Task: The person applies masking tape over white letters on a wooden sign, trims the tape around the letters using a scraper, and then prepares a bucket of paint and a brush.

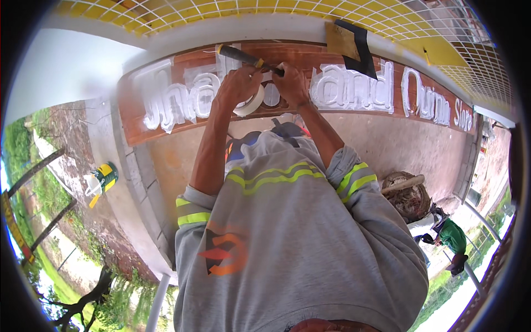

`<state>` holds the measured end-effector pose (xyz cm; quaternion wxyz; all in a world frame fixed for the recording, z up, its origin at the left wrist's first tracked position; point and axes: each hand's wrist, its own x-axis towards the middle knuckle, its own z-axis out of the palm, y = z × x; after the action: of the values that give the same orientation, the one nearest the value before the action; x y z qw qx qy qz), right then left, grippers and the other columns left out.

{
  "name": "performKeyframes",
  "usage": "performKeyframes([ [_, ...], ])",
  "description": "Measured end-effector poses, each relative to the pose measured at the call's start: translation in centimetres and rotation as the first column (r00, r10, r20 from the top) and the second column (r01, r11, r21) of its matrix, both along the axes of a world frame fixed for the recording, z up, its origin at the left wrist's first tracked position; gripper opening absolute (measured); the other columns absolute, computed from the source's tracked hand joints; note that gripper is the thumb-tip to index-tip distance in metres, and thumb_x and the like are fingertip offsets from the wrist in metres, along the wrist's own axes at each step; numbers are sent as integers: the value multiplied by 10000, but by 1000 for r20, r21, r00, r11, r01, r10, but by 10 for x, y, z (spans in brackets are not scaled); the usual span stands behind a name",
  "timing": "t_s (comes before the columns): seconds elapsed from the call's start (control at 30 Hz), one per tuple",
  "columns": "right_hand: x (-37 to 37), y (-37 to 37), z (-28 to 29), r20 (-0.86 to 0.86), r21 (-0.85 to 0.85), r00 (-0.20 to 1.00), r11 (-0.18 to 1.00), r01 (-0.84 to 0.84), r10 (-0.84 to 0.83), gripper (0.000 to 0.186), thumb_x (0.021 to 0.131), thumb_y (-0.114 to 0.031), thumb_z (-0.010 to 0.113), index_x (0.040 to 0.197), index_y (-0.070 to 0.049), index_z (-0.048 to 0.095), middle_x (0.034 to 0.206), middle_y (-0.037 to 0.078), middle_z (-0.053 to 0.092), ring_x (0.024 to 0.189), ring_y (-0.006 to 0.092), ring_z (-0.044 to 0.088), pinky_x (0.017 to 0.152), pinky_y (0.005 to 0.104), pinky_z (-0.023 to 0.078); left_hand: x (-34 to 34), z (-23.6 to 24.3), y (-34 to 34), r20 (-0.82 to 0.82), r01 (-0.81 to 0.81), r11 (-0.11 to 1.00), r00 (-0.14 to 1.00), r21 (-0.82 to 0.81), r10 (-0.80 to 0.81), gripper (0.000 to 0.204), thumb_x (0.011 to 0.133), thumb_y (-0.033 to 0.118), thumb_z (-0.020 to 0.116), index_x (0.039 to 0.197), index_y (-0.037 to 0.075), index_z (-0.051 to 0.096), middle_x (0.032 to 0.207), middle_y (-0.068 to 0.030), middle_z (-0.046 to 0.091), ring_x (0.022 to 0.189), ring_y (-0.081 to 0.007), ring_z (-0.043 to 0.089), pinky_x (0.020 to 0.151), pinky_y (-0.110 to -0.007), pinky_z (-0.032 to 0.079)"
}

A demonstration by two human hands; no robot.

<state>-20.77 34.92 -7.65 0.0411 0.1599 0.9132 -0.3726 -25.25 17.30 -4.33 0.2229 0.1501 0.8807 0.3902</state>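
Both my hands meet over a long brown wooden signboard [310, 110] with raised letters covered in whitish tape. A slim black-handled tool [243, 55] with yellow parts slants across my fingers; its exact kind is unclear. My left hand [239, 86] is closed, its fingertips at the tool's middle. The fingers of my right hand [291, 86] are bent around its lower right end. Below my left palm shows a roll of white tape [254, 103], partly covered by that hand and wrist. Whether the left hand also grips the roll is hidden. A taped round letter [271, 95] lies between my wrists.
A brown piece with a black strip [362, 47] overlaps the board's upper edge. Beyond runs white wire mesh [265, 6]. A green-and-yellow tub [104, 177] stands at left. Right of me are a round brown bundle [406, 196] and a person in green [452, 238].
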Motion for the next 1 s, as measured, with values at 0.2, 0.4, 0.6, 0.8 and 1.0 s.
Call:
performKeyframes([
  [0.2,4,1,-13,-49,-23,999,999,22,-23,222,796,-236,667,917,-51,677,1000,178,668,979,388,631,829,494,486,6,-4,2,-3,-6,999,1000,-53,6,390,912,346,478,969,30,698,949,-220,690,920,-448,644,825,-485,493],
  [0.4,2,14,-16,-117,58,991,996,65,-58,253,806,-250,677,936,-32,684,893,191,701,869,383,674,773,472,513,2,24,5,128,83,980,990,-181,-60,354,897,302,458,1004,90,721,998,-261,673,981,-483,610,894,-518,487],
  [0.6,-5,6,13,55,-10,998,1000,-15,15,312,821,-325,672,960,-46,692,921,185,712,894,380,681,801,492,513,5,9,-1,20,47,997,999,-55,-46,378,925,309,435,987,52,705,994,-265,668,980,-476,611,872,-521,488],
  [0.8,-10,4,21,91,-42,994,998,-54,58,375,828,-378,640,987,-43,696,915,196,713,902,369,686,794,481,513,8,-7,-3,-33,17,999,999,42,-16,318,927,194,519,1152,67,704,946,-215,715,875,-374,703,810,-410,532],
  [1.0,25,12,44,27,-165,995,982,-91,97,384,880,-373,646,1032,-25,702,742,108,670,721,181,648,669,348,488,48,12,-7,37,-112,928,994,354,105,371,867,142,599,1219,28,623,968,-239,676,930,-377,673,836,-437,523],
])
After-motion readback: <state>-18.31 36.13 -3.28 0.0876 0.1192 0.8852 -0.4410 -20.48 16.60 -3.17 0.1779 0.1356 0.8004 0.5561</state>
